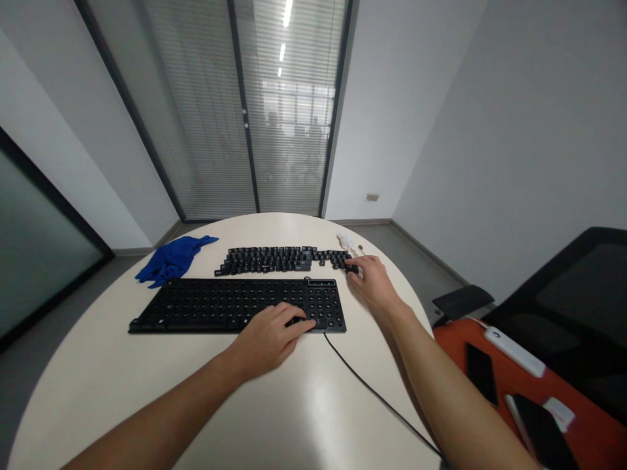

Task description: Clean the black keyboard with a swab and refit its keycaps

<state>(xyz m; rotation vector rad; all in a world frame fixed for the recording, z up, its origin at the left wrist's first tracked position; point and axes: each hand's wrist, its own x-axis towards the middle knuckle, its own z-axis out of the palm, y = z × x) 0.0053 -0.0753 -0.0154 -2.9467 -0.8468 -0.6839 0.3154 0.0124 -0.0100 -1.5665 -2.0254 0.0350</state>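
Observation:
A black keyboard base [206, 305] lies on the round table, most of its key positions showing bare sockets. My left hand [271, 336] rests on its lower right part, fingers stretched out and apart, touching near the number pad. Beyond the base, loose black keycaps [267, 259] sit in rows laid out like a keyboard. At the right end of those rows, my right hand [371, 279] has thumb and index finger closed on a dark keycap [353, 268].
A blue cloth [174, 260] lies crumpled at the left. Behind my right hand is a small white crumpled item [345, 242]. A black cable [377, 391] crosses the pale tabletop [274, 418]. Phones [481, 373] and a white power strip [514, 351] lie on an orange chair seat.

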